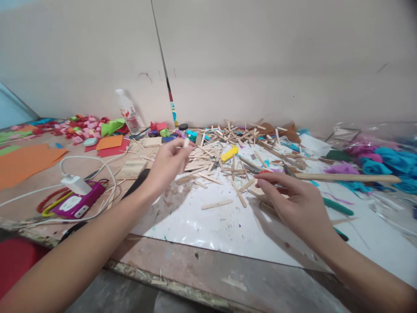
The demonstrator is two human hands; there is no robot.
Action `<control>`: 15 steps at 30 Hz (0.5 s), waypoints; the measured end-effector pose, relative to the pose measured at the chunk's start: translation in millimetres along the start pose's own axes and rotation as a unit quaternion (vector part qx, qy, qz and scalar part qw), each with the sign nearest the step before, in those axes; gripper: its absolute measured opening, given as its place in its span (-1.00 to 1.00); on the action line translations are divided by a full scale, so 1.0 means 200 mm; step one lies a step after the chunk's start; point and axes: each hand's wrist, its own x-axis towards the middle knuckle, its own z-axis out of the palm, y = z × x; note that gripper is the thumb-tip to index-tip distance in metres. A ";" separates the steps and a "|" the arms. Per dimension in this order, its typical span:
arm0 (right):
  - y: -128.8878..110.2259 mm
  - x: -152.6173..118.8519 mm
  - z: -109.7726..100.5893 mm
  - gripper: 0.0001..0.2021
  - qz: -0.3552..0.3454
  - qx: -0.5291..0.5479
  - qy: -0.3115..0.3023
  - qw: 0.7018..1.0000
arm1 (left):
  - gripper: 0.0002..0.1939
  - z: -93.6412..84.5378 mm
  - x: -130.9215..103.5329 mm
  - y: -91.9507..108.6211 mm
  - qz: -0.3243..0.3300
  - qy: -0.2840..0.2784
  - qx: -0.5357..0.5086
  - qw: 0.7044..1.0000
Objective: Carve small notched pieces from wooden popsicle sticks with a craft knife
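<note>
My left hand [172, 163] is raised left of the pile of wooden sticks [203, 156], its thumb and fingers pinched on a small pale piece [186, 143], perhaps a stick seen end-on. My right hand [293, 195] hovers over the right part of the white sheet, fingers curled beside something red [264, 171]; whether it grips that is unclear. Between the hands, a yellow cutter [229, 154] rests on the sticks. One loose stick [216, 204] lies apart on the white sheet [208, 230]. Green-handled pliers [338, 206] are partly hidden behind my right hand.
At the left are a purple power strip [80, 202] with a white plug and cable, orange paper [29, 163], and a plastic bottle [128, 112] by the wall. A long wooden strip [348, 177] and blue crepe paper [387, 163] lie at the right.
</note>
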 end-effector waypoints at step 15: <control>-0.01 0.08 -0.10 -0.82 0.022 0.007 0.074 0.997 | -0.60 0.06 -0.04 -0.14 0.146 -0.231 0.491 0.827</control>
